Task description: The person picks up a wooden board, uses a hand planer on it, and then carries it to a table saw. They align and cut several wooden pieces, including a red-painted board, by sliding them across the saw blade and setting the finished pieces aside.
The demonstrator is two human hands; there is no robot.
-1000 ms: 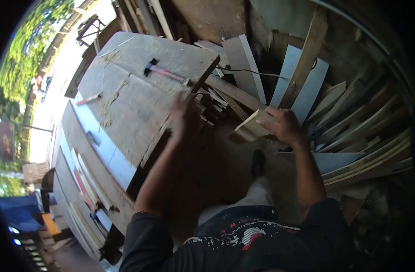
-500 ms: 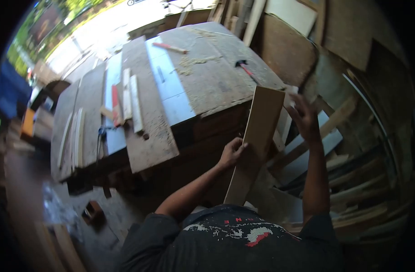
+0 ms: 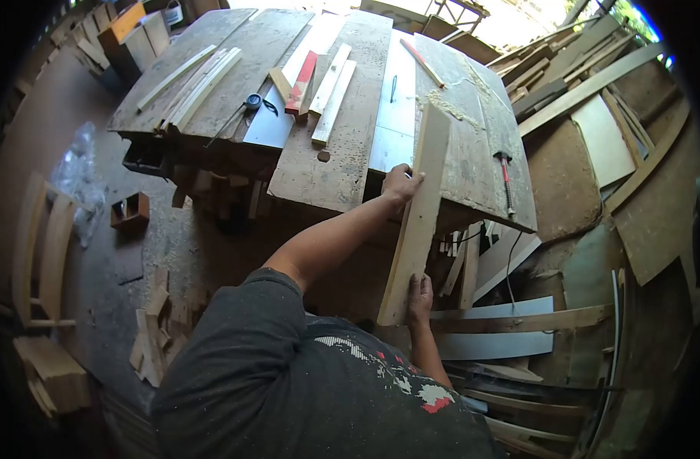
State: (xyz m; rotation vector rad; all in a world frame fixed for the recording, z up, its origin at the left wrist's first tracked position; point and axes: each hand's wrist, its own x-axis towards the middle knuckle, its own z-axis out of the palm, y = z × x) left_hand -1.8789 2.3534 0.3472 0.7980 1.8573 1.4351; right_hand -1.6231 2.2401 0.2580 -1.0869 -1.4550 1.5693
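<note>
A long pale wooden board stands steeply tilted in front of my body, its top end overlapping the workbench in view. My left hand grips the board's left edge around mid-length, thumb on the near face. Lower down, my right hand is wrapped on the right edge near the bottom end, fingers pointing up. On the bench beyond lie a hammer with a red and black handle, a tape measure, a red-painted wood piece and pale wooden strips.
Wood shavings lie on the bench, near a long reddish stick. Stacked boards and sheets lean at the right. On the floor at left are a small wooden box, offcuts and clear plastic.
My right hand, raised off the board near its top before, now holds it near the bottom. The left hand stays on the board. The head view has swung, showing more floor at left.
</note>
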